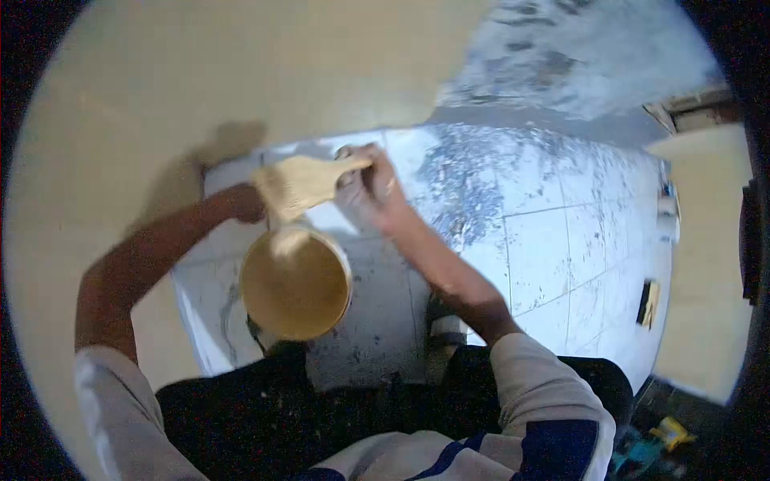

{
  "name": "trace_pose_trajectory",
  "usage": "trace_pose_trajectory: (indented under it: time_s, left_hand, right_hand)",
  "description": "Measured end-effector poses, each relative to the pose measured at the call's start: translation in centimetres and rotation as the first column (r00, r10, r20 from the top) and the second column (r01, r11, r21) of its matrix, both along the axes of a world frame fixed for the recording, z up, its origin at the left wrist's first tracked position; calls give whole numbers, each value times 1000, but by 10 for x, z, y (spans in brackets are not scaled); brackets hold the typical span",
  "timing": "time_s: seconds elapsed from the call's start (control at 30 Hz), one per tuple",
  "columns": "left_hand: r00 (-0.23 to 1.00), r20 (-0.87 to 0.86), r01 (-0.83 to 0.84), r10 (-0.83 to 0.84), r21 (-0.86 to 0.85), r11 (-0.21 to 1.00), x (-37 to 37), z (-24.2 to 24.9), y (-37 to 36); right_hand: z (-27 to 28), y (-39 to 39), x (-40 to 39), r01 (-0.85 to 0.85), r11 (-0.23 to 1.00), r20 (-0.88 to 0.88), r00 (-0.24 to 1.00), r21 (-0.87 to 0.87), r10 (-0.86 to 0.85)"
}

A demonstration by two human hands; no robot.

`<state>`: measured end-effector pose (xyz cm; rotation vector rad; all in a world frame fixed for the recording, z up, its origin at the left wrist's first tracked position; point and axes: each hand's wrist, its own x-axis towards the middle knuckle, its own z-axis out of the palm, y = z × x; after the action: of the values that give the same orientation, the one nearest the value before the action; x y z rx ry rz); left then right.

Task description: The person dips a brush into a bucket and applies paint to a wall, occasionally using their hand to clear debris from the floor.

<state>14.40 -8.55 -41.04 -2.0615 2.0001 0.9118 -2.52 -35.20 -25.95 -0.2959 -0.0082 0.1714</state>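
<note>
My right hand (367,183) is closed round the narrow handle of a wide, flat paintbrush (301,183), coated in tan paint. The brush lies sideways in the air, its broad end pointing left above the far rim of a round bucket (350,280). Tan paint (297,293) shows inside that bucket. A pale, blurred streak hangs between the brush and the paint. My left hand (250,204) is just beyond the bucket, at the brush's broad end; its fingers are hidden behind the brush, so its grip cannot be made out.
White floor tiles (537,248) carry grey flakes and debris (465,180). A tan wall (241,64) rises ahead, with a patchy grey-white section (577,56) at upper right. A small black-and-tan object (648,305) lies at right. Yellow and teal items (672,433) are at lower right.
</note>
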Motion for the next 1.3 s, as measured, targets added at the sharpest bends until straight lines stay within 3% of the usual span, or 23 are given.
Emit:
trace_pose_trajectory:
  time_s: [0.03,0.07,0.17,0.23,0.33,0.4,0.43,0.47,0.57,0.63,0.67,0.73,0.77,0.8,0.87,0.93,0.97,1.0,1.1,1.13,1.17,1.23,1.3]
  left_hand:
    - [1000,11,17,-17,-26,1000,3,3,-4]
    - [999,22,30,-29,-47,998,7,7,-6]
    - [997,48,63,-58,-108,992,7,16,-1]
    - [999,32,20,-17,-99,995,-4,26,-7]
    - [978,-14,-205,206,57,977,-38,72,-51]
    - [988,-104,-118,111,-65,991,-42,58,-67]
    - [988,-141,-81,62,-131,988,-42,55,-75]
    - [956,-264,-172,126,-159,972,-47,66,-93]
    - [908,-367,-297,201,-226,928,-62,98,-138]
    - [794,-530,-472,296,-231,851,-76,131,-162]
    - [850,-494,-383,182,-344,857,-76,141,-170]
    - [774,-547,-562,319,-361,744,-97,172,-179]
    - [723,-578,-644,379,-364,673,-108,189,-185]
    - [733,-594,-643,330,-448,621,-114,201,-190]
    - [753,-615,-637,234,-591,496,-123,214,-195]
    - [650,-661,-750,375,-476,460,-124,215,-196]
    - [584,-678,-805,446,-411,428,-127,217,-195]
    - [648,-586,-762,486,-511,399,-131,222,-191]
    - [345,-745,-926,571,-172,335,-135,232,-187]
    - [338,-693,-928,637,-132,349,-139,259,-189]
    - [424,-693,-906,583,-314,285,-140,254,-188]
    - [599,-632,-767,491,-630,124,-143,241,-187]
    - [476,-741,-865,474,-493,97,-142,236,-180]
  right_hand:
    - [7,5,0,-13,996,-167,986,90,28]
    - [3,9,-2,-37,995,-120,992,93,48]
    - [19,15,-4,-36,964,-266,958,262,108]
    - [13,10,-3,40,969,-178,984,245,4]
    - [6,-10,-1,199,935,-101,979,293,-177]
    - [0,-26,0,297,866,-57,952,402,-300]
    - [5,-33,-2,373,870,-100,927,323,-361]
    - [16,-41,-5,443,864,-133,896,239,-423]
    - [13,-63,-9,529,846,-158,843,69,-515]
    - [10,-68,-7,576,816,-175,809,44,-561]
    - [12,-67,-7,628,776,-210,768,62,-605]
    - [4,-66,-9,637,746,-103,743,-195,-661]
    - [14,-66,-11,605,795,-65,792,-44,-607]
    - [24,-66,-14,545,832,-27,838,100,-546]
    - [19,-59,-12,542,839,7,840,48,-543]
    - [20,-48,-13,527,850,-25,850,4,-526]
    - [23,-41,-16,485,871,-13,874,77,-486]
    - [26,-36,-20,438,886,1,896,150,-443]
    - [27,-12,-23,371,873,48,913,316,-405]
    - [26,-7,-24,331,875,54,926,354,-373]
    - [25,-3,-24,291,873,63,938,391,-341]
    - [31,2,-19,359,908,52,924,218,-378]
    - [31,7,-24,423,904,13,905,58,-424]
